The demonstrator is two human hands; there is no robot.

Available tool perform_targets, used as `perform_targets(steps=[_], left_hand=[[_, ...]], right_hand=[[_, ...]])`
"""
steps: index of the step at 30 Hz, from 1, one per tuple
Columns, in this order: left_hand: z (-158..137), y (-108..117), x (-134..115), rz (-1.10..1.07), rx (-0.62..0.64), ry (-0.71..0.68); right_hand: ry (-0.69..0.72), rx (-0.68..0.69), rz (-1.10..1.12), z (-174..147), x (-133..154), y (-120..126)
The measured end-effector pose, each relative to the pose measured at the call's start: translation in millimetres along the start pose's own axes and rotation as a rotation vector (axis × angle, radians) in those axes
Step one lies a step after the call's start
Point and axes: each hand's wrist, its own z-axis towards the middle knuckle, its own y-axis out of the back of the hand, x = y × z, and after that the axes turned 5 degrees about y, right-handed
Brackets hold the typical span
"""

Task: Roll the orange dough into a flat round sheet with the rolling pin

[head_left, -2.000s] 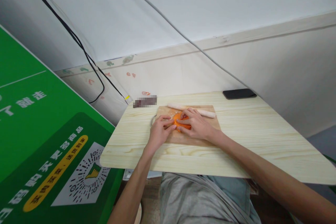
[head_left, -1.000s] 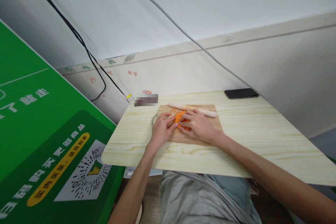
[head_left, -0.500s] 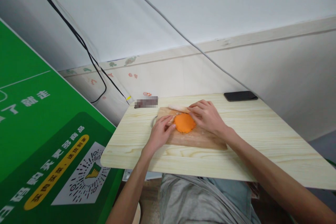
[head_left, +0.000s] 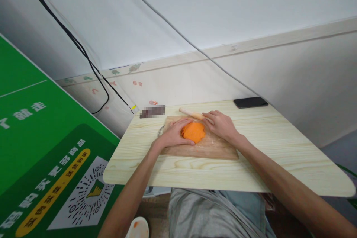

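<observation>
A flat, roughly round piece of orange dough (head_left: 195, 132) lies on a wooden cutting board (head_left: 206, 151). Its left edge looks rough and folded. My left hand (head_left: 175, 134) curves around that side, fingers along the far edge and thumb along the near edge, in contact with the dough. My right hand (head_left: 221, 124) is closed around the right end of a small wooden rolling pin (head_left: 191, 113), which slants just beyond the dough. The pin's right part is hidden under my fingers.
The board rests on a pale wood-grain table (head_left: 267, 148). A black phone (head_left: 250, 102) lies at the back right. A blurred dark object (head_left: 152, 111) is at the back left, near black cables (head_left: 80, 46). A metal ring (head_left: 160, 131) is at the board's left end.
My left hand has gone from touching the dough with its fingertips to cupping its left side. The rolling pin's left end has swung away from the dough, still in my right hand.
</observation>
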Motion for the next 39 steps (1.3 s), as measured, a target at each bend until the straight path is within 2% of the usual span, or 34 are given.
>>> perform_targets(steps=[5, 10, 18, 25, 30, 39], left_hand=[[-2, -8, 1, -0.046, -0.081, 0.002], [-3, -12, 1, -0.059, -0.110, 0.009], [-5, -13, -10, 0.042, -0.092, 0.012], [1, -17, -11, 0.056, -0.099, -0.036], [3, -22, -12, 0.019, -0.124, 0.014], [1, -24, -10, 0.027, -0.129, 0.018]], right_hand=[[-0.027, 0.004, -0.002, 0, 5, 5], [-0.009, 0.022, -0.036, 1, 6, 7], [0.154, -0.136, -0.007, -1, 5, 5], [0.176, -0.067, -0.046, -3, 13, 6], [0.169, -0.017, -0.046, -3, 17, 6], [0.242, -0.053, -0.066, -1, 19, -6]])
